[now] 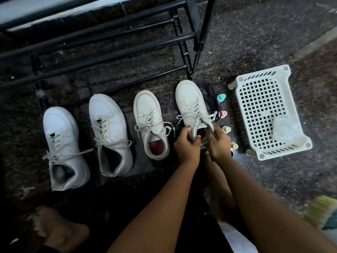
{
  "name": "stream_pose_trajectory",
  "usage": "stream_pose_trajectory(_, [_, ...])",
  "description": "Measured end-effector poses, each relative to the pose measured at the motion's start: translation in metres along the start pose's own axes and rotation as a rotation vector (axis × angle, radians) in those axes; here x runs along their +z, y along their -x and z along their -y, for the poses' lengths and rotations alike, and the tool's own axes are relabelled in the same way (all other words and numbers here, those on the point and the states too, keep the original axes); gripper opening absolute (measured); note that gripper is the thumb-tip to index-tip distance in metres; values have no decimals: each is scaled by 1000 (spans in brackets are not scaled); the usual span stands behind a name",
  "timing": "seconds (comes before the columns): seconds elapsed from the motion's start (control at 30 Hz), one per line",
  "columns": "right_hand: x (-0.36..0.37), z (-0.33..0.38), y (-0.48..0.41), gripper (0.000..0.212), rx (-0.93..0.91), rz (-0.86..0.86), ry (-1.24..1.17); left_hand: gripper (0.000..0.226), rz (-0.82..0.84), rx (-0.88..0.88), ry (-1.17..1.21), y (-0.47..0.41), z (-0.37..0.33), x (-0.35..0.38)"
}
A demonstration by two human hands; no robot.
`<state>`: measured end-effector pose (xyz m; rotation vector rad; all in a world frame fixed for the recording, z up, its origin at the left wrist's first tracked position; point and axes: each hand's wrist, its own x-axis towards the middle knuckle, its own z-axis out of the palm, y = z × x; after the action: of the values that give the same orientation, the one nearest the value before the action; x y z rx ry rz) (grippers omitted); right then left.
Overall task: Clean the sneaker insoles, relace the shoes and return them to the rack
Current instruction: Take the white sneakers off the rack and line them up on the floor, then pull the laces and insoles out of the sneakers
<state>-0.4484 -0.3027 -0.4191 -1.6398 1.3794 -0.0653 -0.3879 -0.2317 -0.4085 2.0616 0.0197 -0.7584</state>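
Observation:
Several white sneakers stand in a row on the dark floor, toes toward the black rack (113, 46). The rightmost sneaker (191, 101) is laced, and a red insole shows in its opening. My left hand (185, 145) grips the left side of its collar. My right hand (218, 143) grips the right side. To their left sits a smaller sneaker (149, 121) with a red insole (157, 147). Two larger white sneakers (109, 132) (63, 147) stand further left, both laced.
A coil of black laces (209, 99) lies right of the held sneaker, beside small bottles, teal (221, 97), pink (223, 114) and cream (226, 129). A white plastic basket (264, 110) holding a cloth (287, 130) sits at right. My bare feet are at the bottom.

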Motion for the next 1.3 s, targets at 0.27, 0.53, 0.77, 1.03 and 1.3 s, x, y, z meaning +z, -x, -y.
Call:
stream_pose_trajectory(0.27, [-6, 6, -1, 45, 11, 50, 18, 40, 74, -51, 59, -7, -9, -7])
stream_pose_trajectory(0.53, [-6, 28, 12, 56, 8, -52, 107, 54, 207, -22, -6, 9, -25, -51])
stream_pose_trajectory(0.77, [34, 67, 61, 50, -316, -232, 208, 38, 233, -42, 12, 34, -11, -145])
stream_pose_trajectory(1.03, [122, 109, 128, 46, -506, 78, 113, 21, -98, -144, 172, 52, 56, -244])
stream_pose_trajectory(1.3, [232, 132, 163, 16, -548, 286, 72, 16, -611, -264, 483, 1, 96, -329])
